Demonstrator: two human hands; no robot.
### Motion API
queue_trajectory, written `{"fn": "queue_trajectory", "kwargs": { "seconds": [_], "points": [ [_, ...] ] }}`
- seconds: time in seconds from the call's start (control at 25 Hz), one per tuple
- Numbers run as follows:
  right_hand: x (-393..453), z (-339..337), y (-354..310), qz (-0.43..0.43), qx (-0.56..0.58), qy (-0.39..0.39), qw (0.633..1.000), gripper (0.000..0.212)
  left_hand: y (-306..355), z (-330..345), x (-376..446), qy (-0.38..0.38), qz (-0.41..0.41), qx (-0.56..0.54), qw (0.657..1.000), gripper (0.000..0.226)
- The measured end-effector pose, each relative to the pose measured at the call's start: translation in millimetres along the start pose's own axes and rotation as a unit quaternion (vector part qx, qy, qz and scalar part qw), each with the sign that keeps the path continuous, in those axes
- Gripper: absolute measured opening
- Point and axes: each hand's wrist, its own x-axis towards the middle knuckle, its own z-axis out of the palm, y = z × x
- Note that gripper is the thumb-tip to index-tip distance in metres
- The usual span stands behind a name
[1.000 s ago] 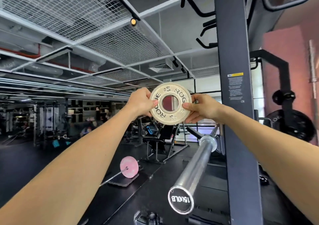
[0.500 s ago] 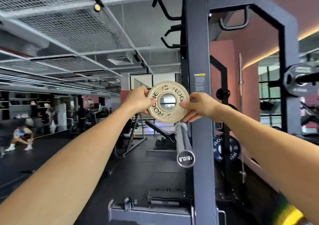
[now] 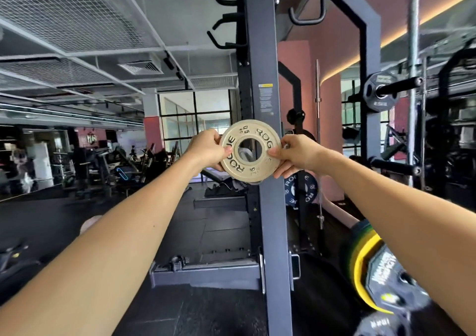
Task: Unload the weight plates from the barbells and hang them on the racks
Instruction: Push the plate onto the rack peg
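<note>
I hold a small cream weight plate (image 3: 251, 151) upright at arm's length, marked ROGUE. My left hand (image 3: 208, 151) grips its left rim and my right hand (image 3: 293, 155) grips its right rim. It is in front of the dark rack upright (image 3: 268, 91). Through the plate's centre hole a bit of silvery barbell sleeve (image 3: 244, 154) shows; the rest of the bar is hidden behind the plate. A yellow and green plate (image 3: 360, 263) sits low at the right under my right forearm.
A blue plate (image 3: 300, 187) hangs low on the rack behind the upright. A black plate (image 3: 378, 92) sits on a horizontal peg at upper right, with an empty peg (image 3: 394, 167) below it. The rack's base (image 3: 206, 275) lies on the dark floor.
The view has swung to the right, so the plate now covers the barbell sleeve end that showed below it before. Both hands keep the same grip on the plate.
</note>
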Motion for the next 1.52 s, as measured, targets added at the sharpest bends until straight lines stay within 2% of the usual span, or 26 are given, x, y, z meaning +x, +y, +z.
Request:
{"fn": "queue_trajectory", "kwargs": {
  "seconds": [0.32,0.52,0.8,1.0,1.2,1.52],
  "points": [
    [-15.9,14.4,35.0,0.037,-0.001,-0.013,0.999,0.032,-24.1,27.9,-19.0,-0.023,-0.028,0.010,0.999,0.015],
    [-12.0,15.6,47.7,0.049,-0.006,-0.016,0.999,0.027,-29.3,39.0,-20.1,-0.032,-0.038,0.016,0.999,0.015],
    [3.7,20.1,60.2,0.032,-0.012,0.001,0.999,0.020,-37.3,48.1,-12.6,0.000,-0.036,0.021,0.999,0.020],
    [18.1,25.2,76.8,0.008,-0.019,0.039,0.999,0.019,-44.7,61.5,-5.6,0.045,0.001,0.055,0.997,0.019],
    [46.3,25.1,92.5,-0.001,-0.041,0.050,0.998,0.016,-58.8,72.8,19.4,0.044,-0.002,0.030,0.999,0.018],
    [124.4,23.8,127.7,0.005,-0.069,0.052,0.996,0.017,-97.4,99.4,99.4,0.034,0.005,0.070,0.997,0.015]
  ]
}}
